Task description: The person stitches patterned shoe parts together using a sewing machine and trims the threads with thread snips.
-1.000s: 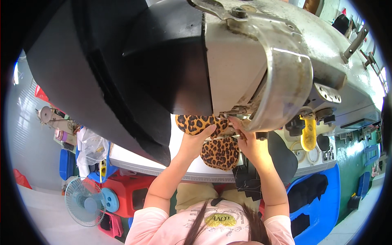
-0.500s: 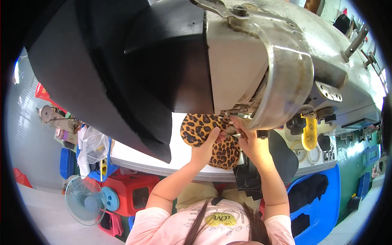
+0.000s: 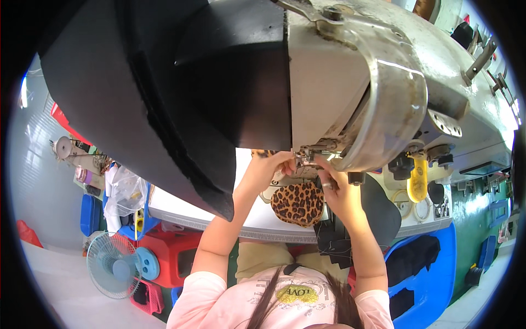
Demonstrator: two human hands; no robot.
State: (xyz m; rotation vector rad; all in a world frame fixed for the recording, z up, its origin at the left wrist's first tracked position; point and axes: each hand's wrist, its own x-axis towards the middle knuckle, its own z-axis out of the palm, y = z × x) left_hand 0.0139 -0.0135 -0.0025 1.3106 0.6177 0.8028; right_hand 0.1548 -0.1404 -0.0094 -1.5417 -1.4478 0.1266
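Note:
A sewing machine (image 3: 329, 82) fills the upper part of the view. My left hand (image 3: 274, 167) is beside its presser foot (image 3: 308, 156), fingers pinched together; whatever they hold is too small to make out. On the other side of the foot my right hand (image 3: 341, 192) has its fingers curled in, and a small shiny bit shows by them that I cannot identify. A rounded leopard-print fabric piece (image 3: 297, 204) lies on the white table between my forearms, touched by neither hand. Past my left hand, more leopard-print fabric (image 3: 264, 153) shows, mostly hidden.
A large black panel (image 3: 164, 109) covers the upper left. Black fabric pieces (image 3: 334, 241) with loose threads hang at the table edge (image 3: 263, 234). To the right is a blue tub (image 3: 433, 279) with black pieces. A fan (image 3: 112, 266) and red stool (image 3: 167, 255) stand at left.
My left hand has let go of the leopard-print piece and moved up and left to the presser foot. One piece now lies whole in view; the other is mostly hidden behind my left hand.

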